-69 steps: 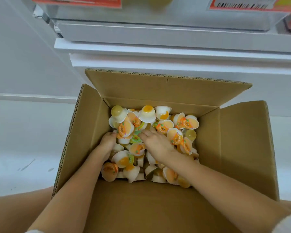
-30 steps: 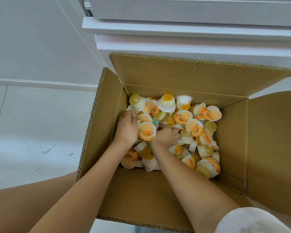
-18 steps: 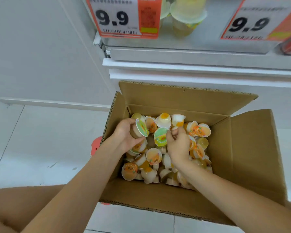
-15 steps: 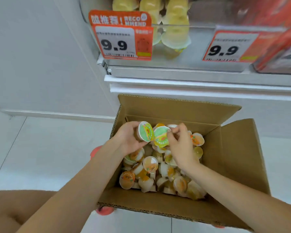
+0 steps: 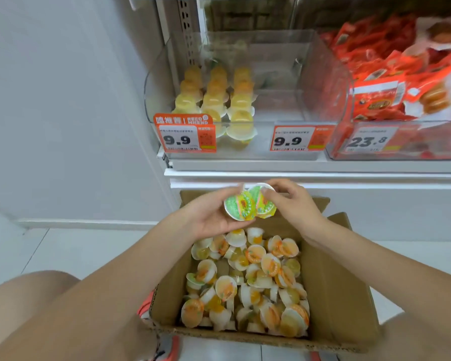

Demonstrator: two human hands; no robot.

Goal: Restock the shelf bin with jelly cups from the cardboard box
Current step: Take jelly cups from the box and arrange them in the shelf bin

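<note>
An open cardboard box (image 5: 333, 295) sits on the floor below me, holding several jelly cups (image 5: 248, 282) with orange lids. Above its far flap, my left hand (image 5: 208, 217) grips a green-lidded jelly cup (image 5: 238, 205). My right hand (image 5: 294, 201) pinches a second green-lidded cup (image 5: 264, 204) pressed against the first. The clear shelf bin (image 5: 320, 82) stands above on the shelf, with three rows of yellow jelly cups (image 5: 215, 100) at its left side and bare floor to their right.
A neighbouring clear bin (image 5: 401, 142) on the right is full of red snack packets. Price tags (image 5: 185, 135) hang on the bin fronts. A white shelf edge (image 5: 310, 175) juts out just above the box. My knees flank the box on a white tiled floor.
Both hands have lifted out of the box, each with a green-lidded cup, and brought them together above the far flap. My view has tilted up to show the shelf bin.
</note>
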